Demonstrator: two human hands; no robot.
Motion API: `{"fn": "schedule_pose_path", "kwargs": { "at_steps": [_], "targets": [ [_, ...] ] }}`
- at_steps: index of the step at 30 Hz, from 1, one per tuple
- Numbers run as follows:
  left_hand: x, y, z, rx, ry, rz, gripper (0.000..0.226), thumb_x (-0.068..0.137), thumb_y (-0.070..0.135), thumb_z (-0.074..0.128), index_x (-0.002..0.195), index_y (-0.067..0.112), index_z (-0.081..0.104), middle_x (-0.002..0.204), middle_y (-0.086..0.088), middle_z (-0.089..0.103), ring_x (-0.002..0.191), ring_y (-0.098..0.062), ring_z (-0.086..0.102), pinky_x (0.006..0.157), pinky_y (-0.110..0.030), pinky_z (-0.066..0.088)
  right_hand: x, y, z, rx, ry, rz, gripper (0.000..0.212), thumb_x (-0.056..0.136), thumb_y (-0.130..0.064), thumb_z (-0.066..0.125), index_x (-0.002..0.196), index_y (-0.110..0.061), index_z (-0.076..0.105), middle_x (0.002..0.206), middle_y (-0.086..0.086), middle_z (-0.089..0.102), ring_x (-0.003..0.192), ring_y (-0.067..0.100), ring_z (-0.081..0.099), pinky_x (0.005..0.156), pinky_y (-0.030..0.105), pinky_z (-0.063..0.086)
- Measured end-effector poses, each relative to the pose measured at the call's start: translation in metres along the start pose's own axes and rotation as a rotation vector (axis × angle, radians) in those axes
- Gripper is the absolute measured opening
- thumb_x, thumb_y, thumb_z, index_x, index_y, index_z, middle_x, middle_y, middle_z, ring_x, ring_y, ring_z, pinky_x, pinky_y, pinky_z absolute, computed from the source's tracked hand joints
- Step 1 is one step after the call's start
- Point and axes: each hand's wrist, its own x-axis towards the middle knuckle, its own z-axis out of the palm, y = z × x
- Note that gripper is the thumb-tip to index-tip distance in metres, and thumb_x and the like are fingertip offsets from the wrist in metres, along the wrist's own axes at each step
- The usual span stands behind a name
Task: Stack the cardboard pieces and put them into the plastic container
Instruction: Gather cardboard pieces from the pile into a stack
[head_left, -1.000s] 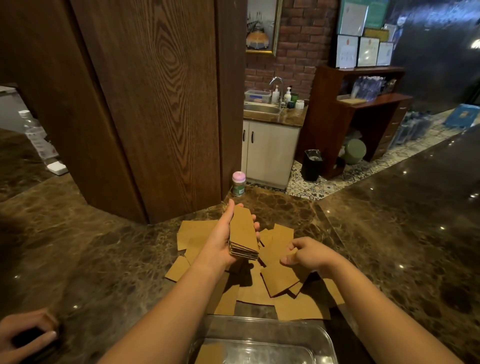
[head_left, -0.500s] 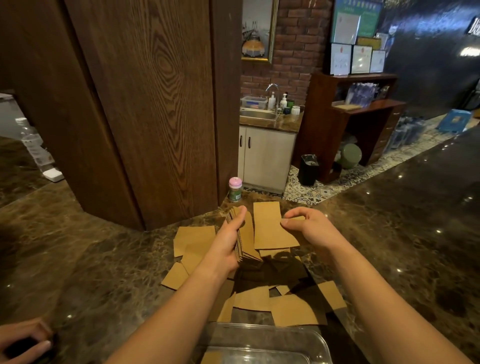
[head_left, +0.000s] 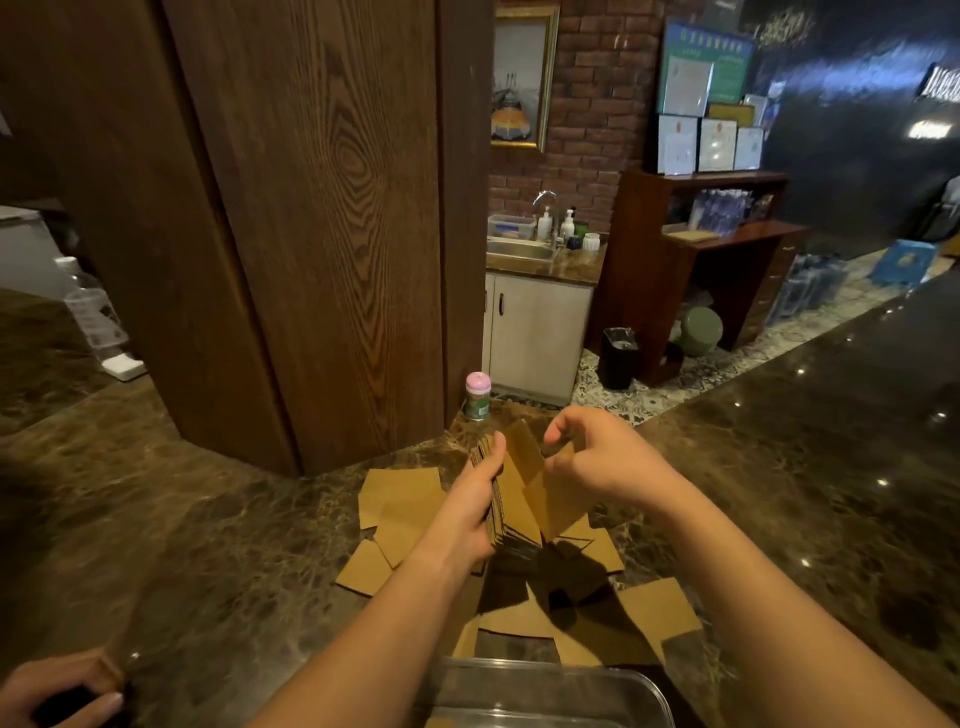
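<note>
At the far lower left corner, another person's hand (head_left: 57, 693) rests on the dark marbled surface (head_left: 208, 545), curled over something dark that cannot be made out. Farther back on the left a clear plastic bottle (head_left: 93, 312) stands near a broad wooden pillar (head_left: 322, 208).

Loose cardboard pieces (head_left: 400, 499) lie flat and overlapping on the surface in front of the pillar, spreading rightward under both forearms to a larger piece (head_left: 660, 608) near the right arm. A small jar with a pink lid (head_left: 477, 396) stands at the foot of the pillar, just behind the hands.

The left hand (head_left: 467, 506) reaches forward from a bare, extended forearm and is raised above the surface. Its fingers are closed around a stack of cardboard pieces (head_left: 511, 499) held on edge and tilted, with the thumb (head_left: 496, 457) pressed along the near face and the corrugated edges showing at the bottom.

The right hand (head_left: 597, 462) comes in from the right with the wrist bent inward. Its fingers are curled, pinching a single cardboard piece (head_left: 556, 499) that leans against the right side of the stack, touching it.

At the bottom edge, between the two forearms, the rim of the clear plastic container (head_left: 545, 670) is visible, with a bit of cardboard inside it.
</note>
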Motion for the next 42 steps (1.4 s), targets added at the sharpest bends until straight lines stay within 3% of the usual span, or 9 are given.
{"fn": "schedule_pose_path", "kwargs": {
  "at_steps": [5, 9, 14, 17, 20, 27, 32, 38, 42],
  "targets": [
    [-0.009, -0.006, -0.004, -0.065, -0.046, -0.024, 0.089, 0.061, 0.043, 0.090, 0.136, 0.012, 0.055, 0.121, -0.026, 0.068, 0.109, -0.044, 0.067, 0.091, -0.059, 0.054, -0.013, -0.002, -0.007, 0.009, -0.104, -0.035, 0.014, 0.089, -0.020, 0.068, 0.092, -0.033, 0.062, 0.104, -0.008, 0.062, 0.092, 0.014, 0.061, 0.077, 0.036, 0.058],
    [-0.013, -0.010, 0.006, -0.115, -0.060, -0.016, 0.107, 0.044, 0.031, 0.101, 0.138, 0.011, 0.053, 0.125, -0.028, 0.065, 0.109, -0.045, 0.066, 0.086, -0.059, 0.055, -0.022, -0.010, -0.006, -0.111, -0.162, -0.098, 0.020, 0.089, -0.021, 0.063, 0.097, -0.039, 0.058, 0.103, -0.010, 0.064, 0.087, 0.012, 0.065, 0.072, 0.035, 0.061],
    [-0.018, -0.017, 0.012, -0.139, -0.066, -0.022, 0.079, 0.066, 0.033, 0.089, 0.136, 0.014, 0.057, 0.129, -0.027, 0.063, 0.115, -0.045, 0.063, 0.092, -0.059, 0.052, -0.035, -0.014, -0.006, -0.022, -0.166, -0.113, 0.024, 0.090, -0.019, 0.061, 0.105, -0.037, 0.057, 0.105, -0.014, 0.062, 0.091, 0.005, 0.061, 0.071, 0.028, 0.055],
    [-0.020, -0.017, 0.009, -0.159, -0.085, -0.054, 0.067, 0.078, 0.038, 0.080, 0.135, 0.011, 0.057, 0.129, -0.029, 0.063, 0.118, -0.047, 0.061, 0.094, -0.060, 0.051, -0.041, -0.010, -0.007, 0.154, -0.138, -0.057, 0.017, 0.090, -0.022, 0.063, 0.103, -0.033, 0.065, 0.106, -0.008, 0.069, 0.099, 0.014, 0.065, 0.085, 0.044, 0.059],
    [-0.022, -0.016, 0.008, -0.176, -0.061, -0.089, 0.068, 0.080, 0.045, 0.077, 0.133, 0.009, 0.058, 0.136, -0.027, 0.058, 0.124, -0.044, 0.057, 0.096, -0.059, 0.050, -0.049, -0.006, -0.010, 0.340, -0.066, 0.019, 0.021, 0.077, -0.038, 0.069, 0.097, -0.035, 0.069, 0.104, 0.001, 0.073, 0.098, 0.029, 0.068, 0.080, 0.057, 0.060],
    [-0.020, -0.015, 0.004, -0.266, -0.052, 0.001, 0.041, 0.087, 0.054, 0.065, 0.078, 0.019, 0.083, 0.100, -0.014, 0.077, 0.087, -0.032, 0.074, 0.075, -0.047, 0.061, -0.052, 0.009, -0.016, 0.804, 0.123, 0.146, 0.008, 0.083, -0.012, 0.076, 0.089, -0.017, 0.077, 0.085, 0.003, 0.077, 0.078, 0.018, 0.071, 0.056, 0.029, 0.052],
    [-0.021, -0.016, 0.011, -0.280, -0.102, 0.016, 0.040, 0.088, 0.056, 0.062, 0.093, 0.022, 0.081, 0.101, -0.015, 0.075, 0.086, -0.032, 0.073, 0.075, -0.045, 0.059, -0.046, 0.013, -0.011, 1.076, 0.317, 0.318, 0.008, 0.094, -0.006, 0.065, 0.101, -0.007, 0.068, 0.082, 0.007, 0.075, 0.067, 0.016, 0.073, 0.050, 0.028, 0.055],
    [-0.030, -0.015, 0.025, -0.171, -0.161, -0.002, 0.061, 0.091, 0.060, 0.055, 0.138, 0.020, 0.056, 0.121, -0.020, 0.069, 0.098, -0.036, 0.070, 0.078, -0.046, 0.058, -0.050, 0.010, 0.006, 0.979, 0.451, 0.285, 0.022, 0.088, -0.012, 0.075, 0.106, -0.018, 0.063, 0.098, 0.010, 0.073, 0.077, 0.022, 0.074, 0.054, 0.030, 0.057],
    [-0.029, -0.016, 0.027, -0.205, -0.177, 0.046, 0.046, 0.082, 0.055, 0.066, 0.110, 0.019, 0.076, 0.099, -0.016, 0.073, 0.085, -0.031, 0.071, 0.072, -0.043, 0.058, -0.059, 0.008, 0.009, 0.421, 0.701, -0.074, 0.019, 0.090, -0.022, 0.074, 0.104, -0.028, 0.064, 0.098, -0.012, 0.064, 0.089, 0.004, 0.060, 0.067, 0.019, 0.050]
  ]
}}
